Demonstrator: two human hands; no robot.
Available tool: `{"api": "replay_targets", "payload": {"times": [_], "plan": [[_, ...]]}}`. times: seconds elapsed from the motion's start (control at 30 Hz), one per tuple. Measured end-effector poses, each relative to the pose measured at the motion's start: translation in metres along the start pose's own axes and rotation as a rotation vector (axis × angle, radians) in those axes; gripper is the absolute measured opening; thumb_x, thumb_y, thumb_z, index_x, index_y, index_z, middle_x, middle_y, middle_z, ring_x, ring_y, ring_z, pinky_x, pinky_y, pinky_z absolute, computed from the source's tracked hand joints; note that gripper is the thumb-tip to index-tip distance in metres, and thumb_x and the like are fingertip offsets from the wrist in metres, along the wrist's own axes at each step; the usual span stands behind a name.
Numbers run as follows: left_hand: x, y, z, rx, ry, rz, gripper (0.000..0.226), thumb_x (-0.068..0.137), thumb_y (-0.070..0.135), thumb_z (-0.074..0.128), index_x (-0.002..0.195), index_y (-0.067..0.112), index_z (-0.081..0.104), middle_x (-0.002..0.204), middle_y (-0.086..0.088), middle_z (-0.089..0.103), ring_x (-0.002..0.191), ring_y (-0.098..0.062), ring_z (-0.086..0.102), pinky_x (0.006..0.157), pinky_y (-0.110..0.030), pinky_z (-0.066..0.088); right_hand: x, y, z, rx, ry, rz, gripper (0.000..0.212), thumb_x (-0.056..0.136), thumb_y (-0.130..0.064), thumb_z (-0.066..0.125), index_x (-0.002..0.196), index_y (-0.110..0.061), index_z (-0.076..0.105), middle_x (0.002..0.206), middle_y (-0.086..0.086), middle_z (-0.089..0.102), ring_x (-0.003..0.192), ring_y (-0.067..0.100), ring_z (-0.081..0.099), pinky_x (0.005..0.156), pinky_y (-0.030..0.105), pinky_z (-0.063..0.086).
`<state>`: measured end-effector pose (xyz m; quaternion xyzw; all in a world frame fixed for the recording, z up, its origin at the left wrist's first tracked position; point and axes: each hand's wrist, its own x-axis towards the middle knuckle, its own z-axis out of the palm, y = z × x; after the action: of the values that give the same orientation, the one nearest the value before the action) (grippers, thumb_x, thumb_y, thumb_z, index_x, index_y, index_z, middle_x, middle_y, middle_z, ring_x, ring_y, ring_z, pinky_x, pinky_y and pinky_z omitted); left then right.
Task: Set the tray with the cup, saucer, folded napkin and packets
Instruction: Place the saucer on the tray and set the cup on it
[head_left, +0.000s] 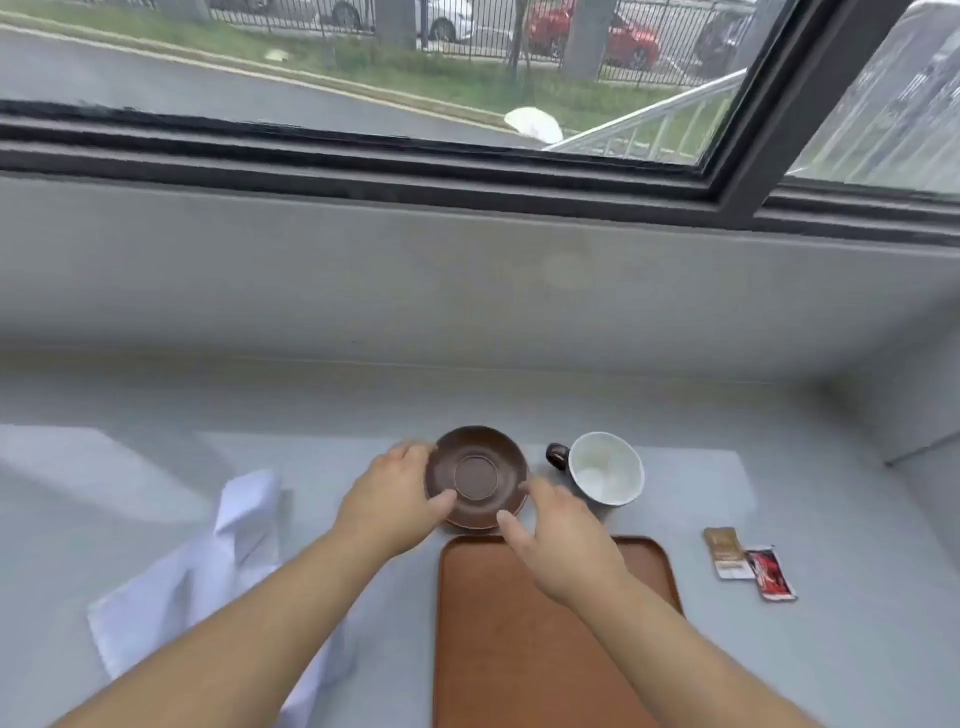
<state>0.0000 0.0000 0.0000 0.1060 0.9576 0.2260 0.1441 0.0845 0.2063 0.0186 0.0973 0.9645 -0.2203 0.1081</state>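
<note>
A brown saucer (476, 475) sits on the grey counter just beyond the far edge of the brown tray (498, 639). My left hand (395, 504) grips the saucer's left rim, thumb on top. My right hand (563, 540) touches its near right rim with spread fingers, above the tray's far edge. A cup (605, 467), white inside with a dark handle, stands to the right of the saucer. A white napkin (208, 566) lies crumpled at the left. Two packets, one tan (727, 553) and one red (772, 574), lie right of the tray.
A grey wall ledge rises behind the counter, with a dark-framed window (467, 171) above it. The counter (753, 665) ends at a side wall on the far right.
</note>
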Motion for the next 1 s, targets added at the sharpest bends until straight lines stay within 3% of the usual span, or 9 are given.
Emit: {"api": "replay_targets", "payload": {"times": [0.1,0.17,0.27,0.33,0.43,0.57,0.7,0.83,1.0], "plan": [[0.011,-0.004,0.011,-0.186,-0.006,-0.089,0.069,0.082,0.051,0.069,0.144,0.028,0.049,0.143,0.005,0.058,0.125,-0.021,0.057,0.091,-0.031,0.049,0.007,0.007,0.016,0.151,-0.083,0.069,0.060,0.098,-0.053,0.051,0.149,-0.024,0.041,0.146,0.002,0.053,0.134,0.020,0.048,0.103,0.036,0.042],[0.017,-0.005,0.017,-0.277,-0.015,-0.155,0.061,0.081,0.049,0.071,0.136,0.031,0.053,0.117,0.013,0.064,0.100,-0.015,0.060,0.072,-0.022,0.043,0.014,0.010,0.023,0.221,-0.112,0.111,0.064,0.098,-0.050,0.053,0.154,-0.024,0.035,0.152,0.000,0.049,0.139,0.017,0.044,0.105,0.033,0.039],[0.028,-0.006,0.029,-0.380,-0.041,-0.208,0.055,0.081,0.047,0.071,0.132,0.032,0.057,0.090,0.029,0.057,0.095,-0.011,0.063,0.071,-0.025,0.043,0.029,0.012,0.031,0.386,-0.123,0.212,0.061,0.096,-0.043,0.055,0.153,-0.030,0.037,0.145,-0.003,0.056,0.129,0.016,0.054,0.095,0.029,0.042],[0.034,-0.008,0.034,-0.427,-0.042,-0.242,0.061,0.083,0.045,0.072,0.139,0.028,0.055,0.105,0.028,0.065,0.106,-0.014,0.066,0.076,-0.025,0.048,0.038,0.012,0.032,0.495,-0.145,0.274,0.059,0.096,-0.035,0.052,0.153,-0.030,0.037,0.137,-0.004,0.062,0.113,0.014,0.062,0.088,0.029,0.048],[0.042,-0.013,0.037,-0.426,-0.060,-0.297,0.074,0.086,0.039,0.073,0.152,0.021,0.045,0.135,0.003,0.067,0.119,-0.021,0.064,0.092,-0.033,0.051,0.051,0.010,0.034,0.593,-0.142,0.365,0.057,0.096,-0.024,0.048,0.151,-0.022,0.037,0.130,0.003,0.063,0.104,0.021,0.064,0.081,0.033,0.049],[0.043,-0.020,0.035,-0.308,-0.103,-0.282,0.046,0.090,0.030,0.071,0.135,0.026,0.063,0.092,0.005,0.071,0.090,-0.022,0.069,0.068,-0.032,0.050,0.058,0.012,0.034,0.659,-0.085,0.403,0.027,0.091,-0.015,0.046,0.115,-0.010,0.057,0.099,0.012,0.068,0.083,0.029,0.060,0.074,0.038,0.048],[0.030,-0.017,0.030,-0.424,-0.156,-0.302,0.009,0.092,0.027,0.073,0.099,0.021,0.069,0.082,-0.004,0.073,0.072,-0.023,0.075,0.072,-0.042,0.065,0.048,0.024,0.029,0.599,-0.049,0.332,0.015,0.090,-0.015,0.054,0.099,-0.022,0.064,0.079,-0.007,0.065,0.070,0.015,0.058,0.065,0.029,0.045],[0.001,0.000,0.032,-0.460,-0.220,-0.277,0.019,0.094,0.029,0.070,0.085,0.015,0.062,0.077,-0.007,0.076,0.056,-0.016,0.075,0.055,-0.031,0.061,0.026,0.047,0.018,0.530,-0.055,0.322,0.010,0.091,-0.020,0.060,0.094,-0.029,0.060,0.070,-0.011,0.058,0.057,0.003,0.053,0.054,0.024,0.038],[-0.038,0.020,0.054,-0.443,-0.307,-0.227,0.024,0.096,0.035,0.066,0.086,0.014,0.059,0.076,-0.005,0.076,0.056,-0.018,0.076,0.071,-0.047,0.066,-0.012,0.082,0.017,0.465,-0.113,0.327,0.005,0.095,-0.029,0.062,0.100,-0.028,0.059,0.077,-0.005,0.061,0.059,0.012,0.061,0.049,0.029,0.051]]}}
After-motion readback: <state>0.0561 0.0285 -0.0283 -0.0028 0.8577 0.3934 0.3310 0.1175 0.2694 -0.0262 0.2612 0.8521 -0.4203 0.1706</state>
